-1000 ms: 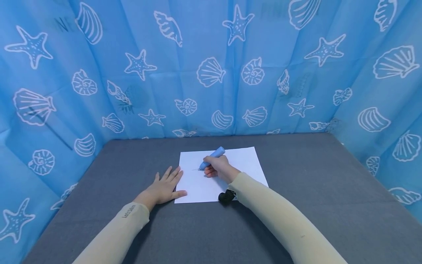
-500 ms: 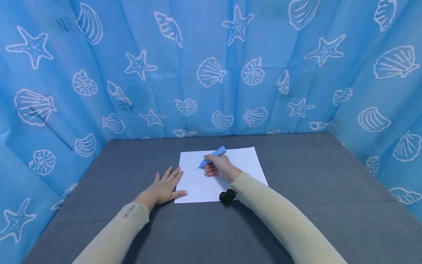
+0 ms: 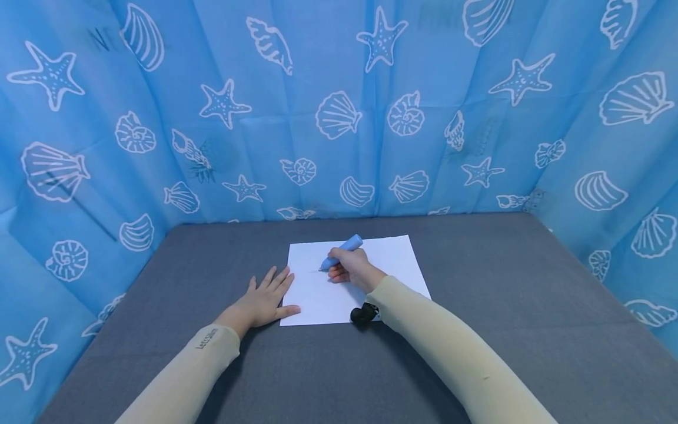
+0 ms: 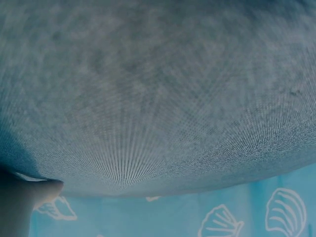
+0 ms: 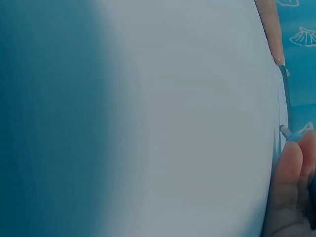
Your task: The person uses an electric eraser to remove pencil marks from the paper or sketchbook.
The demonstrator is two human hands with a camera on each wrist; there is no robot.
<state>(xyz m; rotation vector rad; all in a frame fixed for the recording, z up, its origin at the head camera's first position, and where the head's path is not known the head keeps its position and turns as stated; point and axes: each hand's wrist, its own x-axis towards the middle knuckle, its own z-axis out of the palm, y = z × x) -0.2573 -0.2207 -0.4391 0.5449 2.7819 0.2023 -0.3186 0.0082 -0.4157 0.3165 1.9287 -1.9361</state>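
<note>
A white sheet of paper [image 3: 312, 306] lies on the grey cloth-covered table. My left hand [image 3: 261, 303] rests flat at its left edge, fingers spread and fingertips and thumb over the paper. With my right hand [image 3: 354, 268] I grip a thick blue pen [image 3: 349, 244] slanted up to the right. Its tip is right at the paper, at the end of a short faint line [image 3: 313, 272]. In the right wrist view the pen's grey tip [image 5: 283, 129] shows past my curled fingers [image 5: 288, 163]. The left wrist view shows mostly cloth, with part of my left hand [image 4: 19, 202] at lower left.
A small black device [image 3: 363, 314] is on my right wrist, over the paper's lower edge. Beyond the table [image 3: 503, 282] hangs a blue curtain [image 3: 339, 159] printed with white shells and starfish, which also runs along both sides.
My right hand and the pen have shifted only very slightly, the tip staying by the faint line. My left hand has stayed in place.
</note>
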